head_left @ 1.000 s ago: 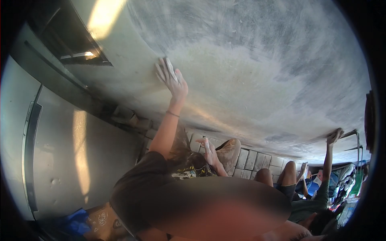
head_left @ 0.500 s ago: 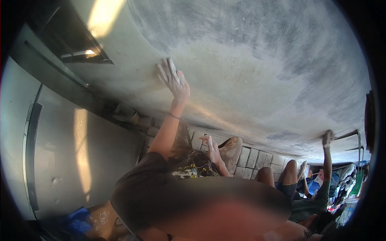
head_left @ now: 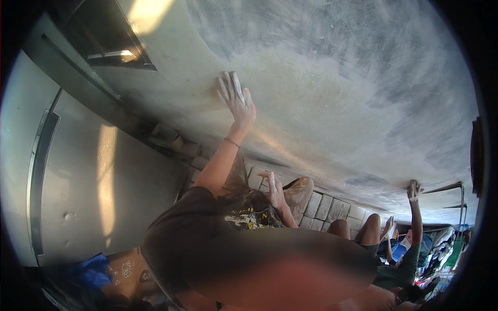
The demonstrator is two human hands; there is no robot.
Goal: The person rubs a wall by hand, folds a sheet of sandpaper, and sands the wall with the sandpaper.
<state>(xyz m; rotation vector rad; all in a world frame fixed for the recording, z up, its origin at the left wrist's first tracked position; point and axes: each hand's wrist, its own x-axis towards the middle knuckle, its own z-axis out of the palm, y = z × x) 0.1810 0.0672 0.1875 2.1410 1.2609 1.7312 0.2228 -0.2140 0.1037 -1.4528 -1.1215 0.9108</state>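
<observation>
My left hand [head_left: 239, 102] lies against a large grey panel [head_left: 311, 98], its fingers spread and dusted whitish. A dark patch shows by the fingertips; whether it is shadow or something thin under them I cannot tell. My right hand [head_left: 276, 193] is in front of my dark printed shirt [head_left: 249, 217], near my knee and apart from the panel. Its fingers are loosely extended and hold nothing that I can see. The panel is smeared with pale and darker dusty areas.
At right a co-worker's hand [head_left: 414, 192] touches the same panel, near a bent metal rod [head_left: 461, 207]. A metal door [head_left: 129, 186] stands at left. Paving bricks [head_left: 324, 207] cover the ground. A blue crumpled item [head_left: 96, 270] lies at lower left.
The view has shifted slightly, so the panel's dark recess and my left hand appear farther right. The co-worker's hand has moved left and down along the panel. My right hand looks nearly unchanged.
</observation>
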